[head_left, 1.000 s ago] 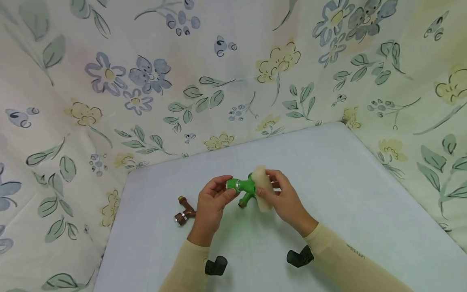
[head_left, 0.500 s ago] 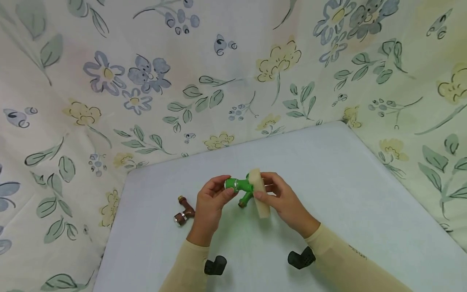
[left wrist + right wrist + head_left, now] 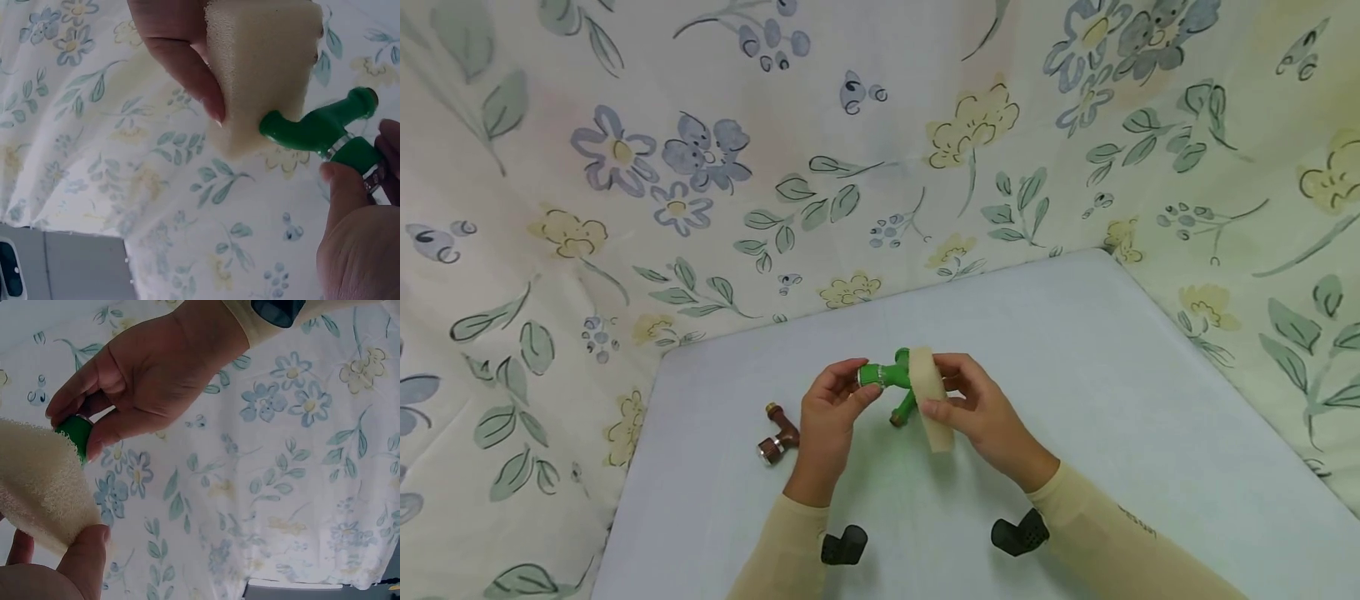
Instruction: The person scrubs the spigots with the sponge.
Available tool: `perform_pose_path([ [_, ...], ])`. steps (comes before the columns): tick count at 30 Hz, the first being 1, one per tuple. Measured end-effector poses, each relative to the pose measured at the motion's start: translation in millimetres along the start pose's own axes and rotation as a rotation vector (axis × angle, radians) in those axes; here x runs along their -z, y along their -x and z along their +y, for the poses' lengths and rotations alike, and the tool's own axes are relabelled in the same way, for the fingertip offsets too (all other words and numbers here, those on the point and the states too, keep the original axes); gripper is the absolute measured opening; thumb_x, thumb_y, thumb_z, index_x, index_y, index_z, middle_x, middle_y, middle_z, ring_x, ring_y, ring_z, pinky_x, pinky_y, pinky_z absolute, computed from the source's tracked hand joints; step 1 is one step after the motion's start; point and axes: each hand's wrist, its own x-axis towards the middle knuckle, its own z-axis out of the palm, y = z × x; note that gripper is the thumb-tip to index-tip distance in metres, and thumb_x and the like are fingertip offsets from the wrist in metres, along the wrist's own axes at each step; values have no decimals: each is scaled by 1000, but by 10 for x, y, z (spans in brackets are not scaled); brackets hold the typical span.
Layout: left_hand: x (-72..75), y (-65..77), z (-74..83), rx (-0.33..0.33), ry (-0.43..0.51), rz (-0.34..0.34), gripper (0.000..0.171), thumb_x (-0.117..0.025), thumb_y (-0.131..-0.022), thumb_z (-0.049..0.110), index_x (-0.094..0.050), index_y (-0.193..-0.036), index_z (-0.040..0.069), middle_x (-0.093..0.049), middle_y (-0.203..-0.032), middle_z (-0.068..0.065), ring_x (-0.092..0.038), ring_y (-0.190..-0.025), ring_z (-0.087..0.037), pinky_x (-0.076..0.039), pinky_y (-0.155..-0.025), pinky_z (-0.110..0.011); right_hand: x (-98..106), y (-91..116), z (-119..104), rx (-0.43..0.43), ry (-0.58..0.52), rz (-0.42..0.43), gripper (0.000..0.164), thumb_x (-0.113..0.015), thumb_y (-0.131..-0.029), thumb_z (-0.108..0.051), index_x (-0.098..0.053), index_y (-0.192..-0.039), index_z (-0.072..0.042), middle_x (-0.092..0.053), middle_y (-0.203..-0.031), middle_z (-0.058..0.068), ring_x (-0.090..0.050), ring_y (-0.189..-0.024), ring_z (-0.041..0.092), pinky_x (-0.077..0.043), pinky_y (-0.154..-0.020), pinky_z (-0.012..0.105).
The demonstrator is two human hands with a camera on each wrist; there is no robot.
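Raised over the table, a green tap [image 3: 892,376] with a ribbed knob is pinched at that knob between the thumb and fingers of my left hand [image 3: 831,408]. My right hand [image 3: 981,408] grips a cream sponge [image 3: 929,387], a thick block with a rough surface. In the left wrist view, the tap's curved spout [image 3: 281,130] meets the flat face of the sponge [image 3: 269,69]. The right wrist view shows just the green knob [image 3: 76,434], as the sponge hides the rest. Below the held tap, a green pipe end [image 3: 901,412] with a brassy tip shows, partly behind the sponge.
A brown tap [image 3: 781,435] with a brassy threaded end lies on the pale table [image 3: 715,517], left of my left forearm and partly hidden by it. Floral cloth [image 3: 850,192] hangs behind the table. Black devices [image 3: 1018,533] are worn at both wrists.
The sponge has shifted slightly left and tilted against the green tap. My left hand has drawn the tap a little left and turned it, showing more of its upper branch. The brown tap stays put.
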Motion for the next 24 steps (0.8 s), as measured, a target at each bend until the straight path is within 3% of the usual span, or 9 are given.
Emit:
perform_pose_path([
  [4,9,-3,-28,-12,-80,48,41,-80,-79,15,-64,-117,9,-61,-111,-12,-59,-94,-29,-55,-75,-29,-31,26,-138,-4,14,8,51,-68,-89,-7,-44,-135,-12,-47,-128,11,-45,-113,36,-45,-89,55],
  [8,17,7,-33,2,-62,45,44,-81,-78,16,-63,-118,5,-61,-111,-14,-59,-94,-30,-55,-76,-30,-39,37,-188,-7,35,2,51,-68,-90,-7,-44,-135,-10,-47,-128,10,-45,-112,35,-47,-88,50],
  [11,20,14,-24,16,-27,32,45,-81,-79,15,-62,-118,4,-61,-111,-16,-59,-94,-30,-55,-79,-33,-38,37,-194,-1,42,-3,52,-68,-90,-7,-44,-135,-11,-47,-129,9,-46,-113,34,-48,-88,46],
  [18,14,37,4,25,97,-18,40,-77,-82,8,-61,-119,3,-58,-113,-23,-60,-96,-31,-53,-84,-43,-34,23,-164,8,9,-17,51,-67,-91,-7,-43,-136,-12,-46,-129,10,-45,-113,34,-46,-90,50],
  [24,15,55,20,32,191,-75,39,-71,-86,3,-56,-122,-4,-54,-116,-27,-59,-102,-34,-50,-87,-48,11,-9,59,22,-4,-27,49,-65,-92,-9,-45,-136,-17,-48,-127,9,-46,-111,33,-49,-87,44],
])
